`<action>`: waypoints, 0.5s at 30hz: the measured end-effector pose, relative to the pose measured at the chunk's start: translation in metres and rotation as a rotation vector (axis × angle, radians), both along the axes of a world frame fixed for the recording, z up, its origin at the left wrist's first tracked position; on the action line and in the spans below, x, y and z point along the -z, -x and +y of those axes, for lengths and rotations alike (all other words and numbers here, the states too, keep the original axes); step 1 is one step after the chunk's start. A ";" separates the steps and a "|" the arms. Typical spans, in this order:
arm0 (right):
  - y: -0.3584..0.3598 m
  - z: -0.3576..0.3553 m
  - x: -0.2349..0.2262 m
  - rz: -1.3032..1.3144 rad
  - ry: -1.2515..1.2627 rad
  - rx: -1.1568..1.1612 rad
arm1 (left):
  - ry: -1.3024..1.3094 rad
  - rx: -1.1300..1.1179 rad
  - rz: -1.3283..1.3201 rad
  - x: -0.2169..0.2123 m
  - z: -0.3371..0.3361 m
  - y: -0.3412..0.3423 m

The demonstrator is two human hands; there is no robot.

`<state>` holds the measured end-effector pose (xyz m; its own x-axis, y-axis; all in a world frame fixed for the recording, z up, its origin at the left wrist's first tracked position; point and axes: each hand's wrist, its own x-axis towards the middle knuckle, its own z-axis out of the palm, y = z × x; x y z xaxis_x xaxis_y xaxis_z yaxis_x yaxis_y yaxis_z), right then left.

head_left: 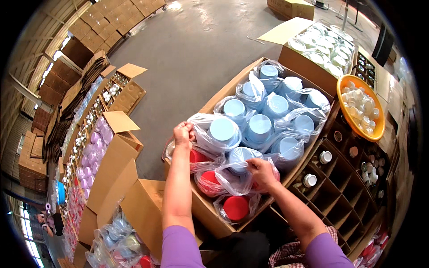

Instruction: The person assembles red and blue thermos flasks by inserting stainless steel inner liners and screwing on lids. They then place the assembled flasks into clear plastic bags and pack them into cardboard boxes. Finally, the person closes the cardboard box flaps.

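Observation:
A large cardboard box [223, 225] stands in front of me, packed with light blue cups [260, 126] in clear plastic bags. Several red cups [236, 208], bagged the same way, sit at its near end. At the box's left edge my left hand [183, 135] is closed, pinching the gathered edge of a clear plastic bag [203, 123]. My right hand [262, 173] is closed too, its fingertips gripping bag film just right of a blue cup [241, 160]. What lies under the top layer is hidden.
To the right is a divided carton [339, 196] holding a few white-capped bottles, with an orange basket [379, 129] of small clear pieces beyond. A box of whitish bagged items [321, 44] stands far right. Open boxes, one with purple items [96, 149], line the left.

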<state>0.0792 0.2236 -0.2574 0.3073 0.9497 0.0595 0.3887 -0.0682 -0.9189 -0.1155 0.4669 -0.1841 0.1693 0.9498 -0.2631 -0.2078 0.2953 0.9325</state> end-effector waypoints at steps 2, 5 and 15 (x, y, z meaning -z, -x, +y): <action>-0.003 -0.002 -0.024 0.032 -0.035 0.066 | -0.075 0.079 -0.165 -0.064 -0.028 0.010; -0.005 -0.011 -0.047 0.407 -0.121 0.212 | -0.234 0.294 -0.447 -0.161 -0.090 0.007; 0.048 -0.144 -0.154 1.787 0.178 -0.560 | -0.677 1.012 -0.707 -0.288 -0.348 0.028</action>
<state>0.0314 0.0794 -0.1032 -0.4193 0.9071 -0.0357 -0.8842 -0.4170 -0.2105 -0.1432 0.1189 0.1036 0.7481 0.2459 0.6163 -0.6565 0.1390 0.7414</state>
